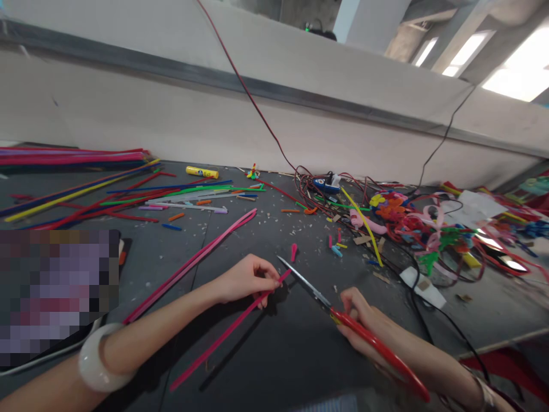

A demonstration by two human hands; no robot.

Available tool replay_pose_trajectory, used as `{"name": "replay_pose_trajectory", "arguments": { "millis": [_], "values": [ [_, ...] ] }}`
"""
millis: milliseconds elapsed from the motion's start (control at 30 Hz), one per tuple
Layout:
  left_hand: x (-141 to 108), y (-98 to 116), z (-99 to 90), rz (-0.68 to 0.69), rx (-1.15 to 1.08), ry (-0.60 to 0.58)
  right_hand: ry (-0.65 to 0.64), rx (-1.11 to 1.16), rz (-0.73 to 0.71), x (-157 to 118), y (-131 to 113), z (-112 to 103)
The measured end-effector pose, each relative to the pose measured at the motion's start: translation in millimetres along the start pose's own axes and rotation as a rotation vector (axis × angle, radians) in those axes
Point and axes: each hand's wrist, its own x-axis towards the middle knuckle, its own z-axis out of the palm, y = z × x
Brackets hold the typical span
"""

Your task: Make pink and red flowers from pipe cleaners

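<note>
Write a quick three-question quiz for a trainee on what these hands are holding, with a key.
1. Which hand grips the red-handled scissors?
2. True or false: the pale bangle is on the right arm.
3. What does the left hand pinch in its fingers?

Key:
1. The right hand.
2. False: it is on the left forearm.
3. A pink pipe cleaner.
</note>
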Motion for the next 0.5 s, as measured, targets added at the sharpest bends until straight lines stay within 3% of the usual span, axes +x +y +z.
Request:
{"name": "replay_pose_trajectory", "arguments": {
  "millis": [167,267,400,500],
  "values": [
    [-0.4,1.7,0.0,0.0,-0.023,0.02,0.067,-0.024,-0.029,-9.5,-7.0,-5.7],
    [0.4,0.7,0.5,0.015,-0.053,0.031,0.187,-0.077,-0.014,-4.6,11.6,-25.1],
    [0.2,1.2,1.7,0.029,-0.052,0.084,0.362,-0.433,0.12,25.3,51.7,-57.0],
    [0.0,1.6,1.6,0.045,0.007,0.139,0.467,-0.73,0.212,49.1,61.2,-65.9]
  ]
}}
